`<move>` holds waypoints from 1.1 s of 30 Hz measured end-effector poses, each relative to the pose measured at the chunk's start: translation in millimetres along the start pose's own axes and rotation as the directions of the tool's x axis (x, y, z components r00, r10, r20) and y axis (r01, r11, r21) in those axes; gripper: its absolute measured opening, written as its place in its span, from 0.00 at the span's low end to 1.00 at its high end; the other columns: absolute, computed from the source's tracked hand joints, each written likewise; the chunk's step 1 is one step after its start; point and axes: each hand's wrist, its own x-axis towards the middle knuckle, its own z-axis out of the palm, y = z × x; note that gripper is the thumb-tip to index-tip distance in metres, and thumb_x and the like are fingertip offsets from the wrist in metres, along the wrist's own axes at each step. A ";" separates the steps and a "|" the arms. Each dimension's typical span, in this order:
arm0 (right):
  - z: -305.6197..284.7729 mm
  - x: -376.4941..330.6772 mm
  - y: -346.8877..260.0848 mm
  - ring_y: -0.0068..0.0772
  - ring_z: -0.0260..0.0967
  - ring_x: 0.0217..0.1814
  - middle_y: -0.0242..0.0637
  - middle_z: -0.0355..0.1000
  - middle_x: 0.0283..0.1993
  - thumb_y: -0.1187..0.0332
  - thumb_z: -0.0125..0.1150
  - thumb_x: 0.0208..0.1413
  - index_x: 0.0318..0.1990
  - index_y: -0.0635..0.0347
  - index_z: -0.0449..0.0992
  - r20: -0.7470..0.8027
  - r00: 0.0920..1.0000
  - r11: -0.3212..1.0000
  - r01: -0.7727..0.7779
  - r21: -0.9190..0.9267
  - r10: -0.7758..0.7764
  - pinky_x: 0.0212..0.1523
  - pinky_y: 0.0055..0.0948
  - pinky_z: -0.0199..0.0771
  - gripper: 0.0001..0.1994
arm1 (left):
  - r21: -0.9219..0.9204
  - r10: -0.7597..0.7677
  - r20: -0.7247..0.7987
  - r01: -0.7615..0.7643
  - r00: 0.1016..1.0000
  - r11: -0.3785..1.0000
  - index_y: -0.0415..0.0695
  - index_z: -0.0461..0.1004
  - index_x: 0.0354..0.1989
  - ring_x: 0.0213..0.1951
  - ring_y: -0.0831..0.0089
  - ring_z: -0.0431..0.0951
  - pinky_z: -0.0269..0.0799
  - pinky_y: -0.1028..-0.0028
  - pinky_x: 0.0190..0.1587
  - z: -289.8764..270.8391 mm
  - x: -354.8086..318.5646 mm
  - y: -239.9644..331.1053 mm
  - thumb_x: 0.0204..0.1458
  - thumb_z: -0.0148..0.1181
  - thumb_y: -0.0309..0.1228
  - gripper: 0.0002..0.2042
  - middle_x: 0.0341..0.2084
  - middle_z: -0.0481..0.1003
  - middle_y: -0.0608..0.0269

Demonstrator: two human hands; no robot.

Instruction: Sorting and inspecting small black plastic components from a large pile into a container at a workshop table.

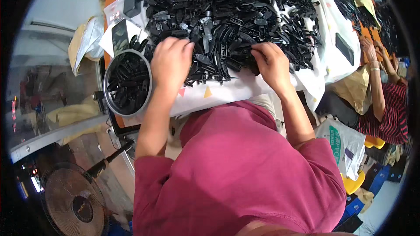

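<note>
A wide heap of small black plastic clip-like pieces (pixel 210 15) covers the table in front of me. At the heap's near left edge is my left hand (pixel 170 63), back up, its fingers bent down and slightly blurred. Whatever those fingers hold, if anything, is hidden. My right hand (pixel 273 63) is at the near right edge of the heap, thumb and fingertips pinched together among the black pieces. I cannot make out what is in the pinch. Left of my left hand stands a round grey-rimmed basin (pixel 150 84) with more black pieces inside.
A dark phone (pixel 119 37) and a black box (pixel 131 2) lie at the left; another phone (pixel 344 49) lies on the white cloth (pixel 321 61) at right. A fan (pixel 74 196) stands lower left. A person in a striped shirt (pixel 391 113) works at the far right.
</note>
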 end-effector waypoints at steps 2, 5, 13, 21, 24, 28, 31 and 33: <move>-3.0 12.9 -2.3 0.41 0.68 0.33 0.40 0.70 0.29 0.74 0.58 0.44 0.32 0.61 0.73 -0.030 0.998 0.999 0.050 -0.014 -0.050 0.34 0.30 0.67 0.05 | 0.135 -0.084 0.178 0.060 0.980 0.989 0.44 0.76 0.22 0.35 0.61 0.71 0.67 0.67 0.37 19.0 16.0 19.3 0.40 0.60 0.38 0.10 0.29 0.72 0.61; -8.4 19.3 17.1 0.33 0.68 0.28 0.39 0.70 0.28 0.72 0.58 0.45 0.33 0.61 0.74 -0.159 0.986 0.997 -0.064 -0.039 0.057 0.30 0.25 0.67 0.06 | 0.135 -0.076 0.258 0.042 0.963 0.990 0.43 0.75 0.20 0.35 0.60 0.70 0.67 0.67 0.37 36.3 17.8 18.9 0.39 0.61 0.38 0.10 0.29 0.72 0.61; -12.5 48.2 27.9 0.36 0.68 0.34 0.37 0.70 0.32 0.69 0.59 0.43 0.34 0.58 0.75 0.130 0.991 0.979 0.054 -0.199 -0.028 0.35 0.28 0.67 0.09 | -0.639 -0.357 0.295 0.461 0.886 0.615 0.40 0.69 0.29 0.28 0.73 0.71 0.67 0.78 0.33 39.1 17.6 12.9 0.44 0.61 0.29 0.08 0.27 0.73 0.60; -2.3 75.4 13.4 0.41 0.68 0.33 0.39 0.70 0.31 0.73 0.59 0.40 0.35 0.59 0.70 0.193 0.981 0.978 0.057 -0.201 -0.018 0.33 0.33 0.68 0.11 | -0.863 -0.200 0.475 0.498 0.857 0.083 0.37 0.70 0.42 0.32 0.83 0.70 0.67 0.84 0.37 29.6 10.8 24.2 0.44 0.59 0.21 0.14 0.31 0.73 0.67; -4.9 62.3 -19.0 0.38 0.69 0.29 0.38 0.69 0.30 0.77 0.60 0.37 0.37 0.58 0.71 0.158 0.985 0.995 0.050 0.091 -0.064 0.29 0.30 0.69 0.14 | -0.866 -0.166 0.481 0.496 0.861 0.062 0.37 0.70 0.42 0.31 0.84 0.70 0.67 0.84 0.36 26.8 11.3 35.2 0.44 0.60 0.21 0.14 0.30 0.73 0.68; 4.8 47.5 -26.1 0.32 0.69 0.26 0.35 0.69 0.30 0.82 0.59 0.36 0.42 0.54 0.73 -0.070 0.945 0.942 0.326 0.081 -0.321 0.25 0.25 0.69 0.20 | -0.860 -0.135 0.510 0.509 0.850 -0.043 0.38 0.71 0.42 0.31 0.84 0.70 0.67 0.84 0.35 23.8 12.9 48.0 0.44 0.61 0.24 0.14 0.30 0.73 0.68; 2.9 42.3 -20.9 0.29 0.67 0.25 0.35 0.66 0.28 0.84 0.57 0.32 0.40 0.56 0.75 -0.207 0.819 0.844 0.531 -0.080 -0.535 0.21 0.23 0.68 0.21 | -0.837 -0.141 0.547 0.542 0.825 -0.074 0.39 0.70 0.42 0.29 0.83 0.69 0.64 0.84 0.29 20.8 12.9 55.0 0.46 0.59 0.26 0.13 0.32 0.73 0.66; 3.8 37.0 -19.8 0.29 0.67 0.26 0.37 0.67 0.31 0.84 0.57 0.34 0.42 0.57 0.74 -0.148 0.822 0.832 0.554 -0.016 -0.550 0.21 0.22 0.67 0.22 | -0.837 -0.133 0.547 0.540 0.826 -0.087 0.39 0.70 0.42 0.29 0.83 0.69 0.64 0.84 0.29 18.0 14.8 55.8 0.46 0.58 0.25 0.13 0.32 0.73 0.66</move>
